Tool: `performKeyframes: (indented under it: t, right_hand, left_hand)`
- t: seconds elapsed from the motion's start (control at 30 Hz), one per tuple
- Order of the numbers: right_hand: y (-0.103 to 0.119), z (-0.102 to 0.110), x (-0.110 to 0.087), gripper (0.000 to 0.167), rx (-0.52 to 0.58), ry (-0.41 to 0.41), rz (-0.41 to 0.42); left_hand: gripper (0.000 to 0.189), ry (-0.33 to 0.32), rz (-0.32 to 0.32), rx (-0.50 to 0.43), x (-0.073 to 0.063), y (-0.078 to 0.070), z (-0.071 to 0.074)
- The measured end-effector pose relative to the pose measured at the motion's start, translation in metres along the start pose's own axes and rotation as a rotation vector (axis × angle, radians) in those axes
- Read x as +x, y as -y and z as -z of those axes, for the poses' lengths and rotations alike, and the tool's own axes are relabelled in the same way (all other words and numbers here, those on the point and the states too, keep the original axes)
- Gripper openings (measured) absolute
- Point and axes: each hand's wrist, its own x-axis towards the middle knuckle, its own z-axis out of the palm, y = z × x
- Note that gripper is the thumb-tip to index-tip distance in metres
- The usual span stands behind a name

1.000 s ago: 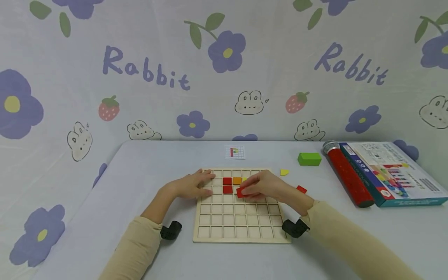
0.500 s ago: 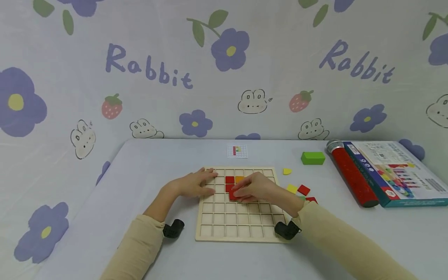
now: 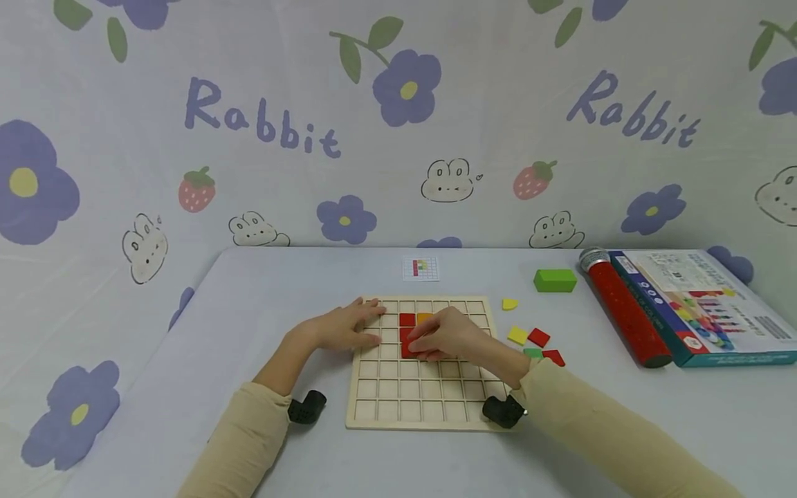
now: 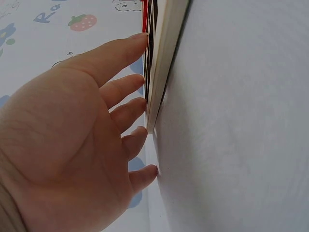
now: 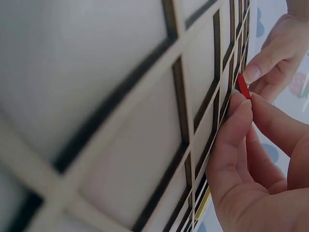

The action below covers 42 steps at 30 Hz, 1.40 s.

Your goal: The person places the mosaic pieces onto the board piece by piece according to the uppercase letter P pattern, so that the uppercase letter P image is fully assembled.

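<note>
A wooden grid board (image 3: 429,412) lies flat on the table. Between the thumb and fingers of my right hand (image 3: 453,337) is a red square tile (image 5: 244,87), tilted at a cell of the third row. Straight above it in the same column sit two red tiles, the upper red tile (image 3: 407,319) beside an orange tile (image 3: 425,317). My right hand covers the cells further right. My left hand (image 3: 339,328) rests at the board's upper left edge, fingers spread; in the left wrist view its fingertips (image 4: 140,39) touch the frame and it holds nothing.
Right of the board lie a yellow tile (image 3: 517,335), a red tile (image 3: 538,337), another red tile (image 3: 553,357), a green tile (image 3: 533,353) and a yellow rounded piece (image 3: 510,304). Beyond are a green block (image 3: 555,281), a red microphone (image 3: 625,308), a box (image 3: 703,304) and a pattern card (image 3: 420,268).
My right hand has carried the red tile left and slightly down, to below the two red tiles. Loose tiles by my right wrist have come into sight. My left hand stays in place.
</note>
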Motion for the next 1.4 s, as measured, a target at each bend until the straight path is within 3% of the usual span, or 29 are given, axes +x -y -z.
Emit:
performKeyframes:
  t: [0.37, 0.73, 0.93, 1.17, 1.4]
  right_hand:
    - [0.005, 0.000, -0.007, 0.013, -0.027, 0.004, 0.035]
    - [-0.007, 0.013, -0.007, 0.021, -0.071, 0.039, 0.074]
    - [-0.026, 0.043, -0.011, 0.031, -0.015, 0.046, 0.102]
    - [-0.040, 0.089, -0.022, 0.042, 0.113, -0.013, 0.052]
    - [-0.060, 0.123, -0.035, 0.052, 0.143, -0.048, 0.055]
  left_hand:
    - [0.065, 0.005, -0.015, -0.011, 0.001, -0.004, 0.000]
    - [0.066, 0.009, 0.007, -0.015, 0.001, -0.007, 0.001]
    - [0.066, 0.012, 0.007, -0.016, 0.002, -0.008, 0.001]
    - [0.066, 0.008, -0.007, -0.014, 0.000, -0.008, 0.000]
    - [0.065, 0.009, -0.001, -0.016, 0.000, -0.010, 0.000]
